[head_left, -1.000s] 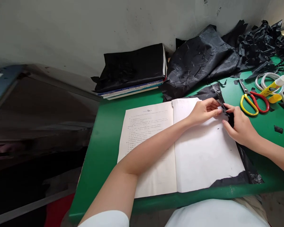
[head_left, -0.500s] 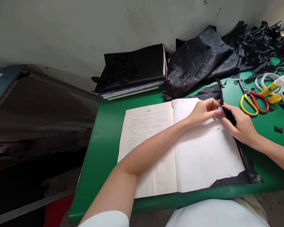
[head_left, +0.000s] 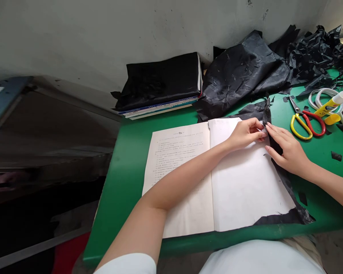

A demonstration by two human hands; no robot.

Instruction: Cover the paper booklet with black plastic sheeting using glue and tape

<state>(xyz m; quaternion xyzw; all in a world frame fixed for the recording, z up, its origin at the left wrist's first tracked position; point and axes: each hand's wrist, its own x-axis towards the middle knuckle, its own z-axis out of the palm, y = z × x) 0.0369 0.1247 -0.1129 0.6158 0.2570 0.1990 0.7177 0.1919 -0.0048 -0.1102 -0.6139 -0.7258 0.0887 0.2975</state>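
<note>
An open book [head_left: 185, 213] lies in front of me, a printed page on its left and a blank white page [head_left: 240, 198] on its right. Black sheet material [head_left: 286, 182] runs under the white page and shows along its right edge and bottom corner. My left hand [head_left: 246, 131] is closed at the white page's upper right edge, fingertips bent in. My right hand [head_left: 288, 150] has its fingers together on the black strip and its thumb lower down by the page edge. Its fingertips meet the left fingers there; what lies between them is partly hidden.
Yellow-and-red-handled scissors [head_left: 305, 123], a glue stick [head_left: 331, 104] and its yellow cap [head_left: 332, 119] lie at the right. Behind are stacked books [head_left: 160, 106] with a black cover on top and crumpled black sheets [head_left: 242, 72]. The green table's [head_left: 117, 213] left edge shows.
The black strip along the right edge has been drawn up and leftward over the page edge. My right fingers have flattened onto it, while my left hand has barely moved.
</note>
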